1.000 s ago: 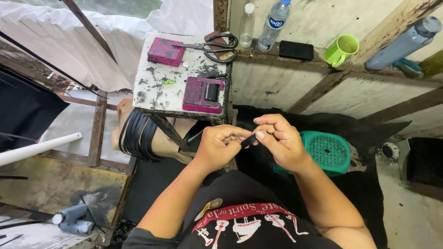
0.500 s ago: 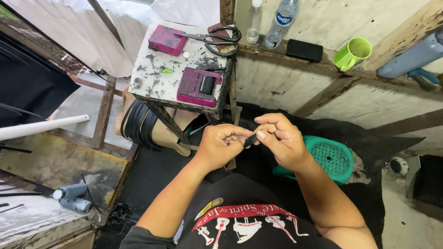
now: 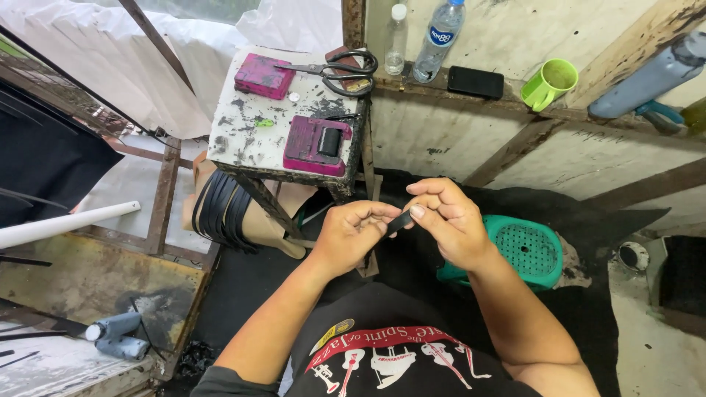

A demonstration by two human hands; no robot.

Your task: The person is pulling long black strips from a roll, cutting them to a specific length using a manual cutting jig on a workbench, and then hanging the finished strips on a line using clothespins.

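Note:
My left hand (image 3: 354, 234) and my right hand (image 3: 447, 220) meet in front of my chest, both pinching a short black strip (image 3: 399, 220) between thumbs and fingers. The strip's ends are hidden inside the two grips. Just beyond the hands stands a small stained white table (image 3: 243, 136) carrying two magenta blocks (image 3: 318, 144) (image 3: 264, 76), one with a black piece on top, and black-handled scissors (image 3: 340, 70).
A bundle of black strips (image 3: 219, 212) hangs under the table. A teal plastic stool (image 3: 525, 253) sits right of my hands. The wooden ledge holds two bottles (image 3: 440, 31), a black phone (image 3: 476, 81) and a green mug (image 3: 549, 83). A white pipe (image 3: 66, 223) lies at left.
The view has shifted slightly, so the table sits further right and lower. My hands keep the same pinch on the black strip, with only small finger movement.

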